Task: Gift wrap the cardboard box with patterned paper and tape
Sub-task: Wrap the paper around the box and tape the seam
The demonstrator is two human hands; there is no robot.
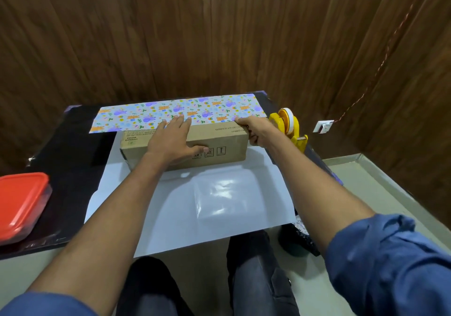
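Both hands on the box, paper folded up behind it

The long brown cardboard box [185,142] lies crosswise on the white underside of the patterned wrapping paper [175,114] on the dark surface [73,149]. The left hand [172,141] presses flat on top, fingers straight; the right hand [251,130] grips the right end (its fingertips are hidden). The yellow tape dispenser [290,126] stands just beyond the right hand; the box's far side is out of sight.
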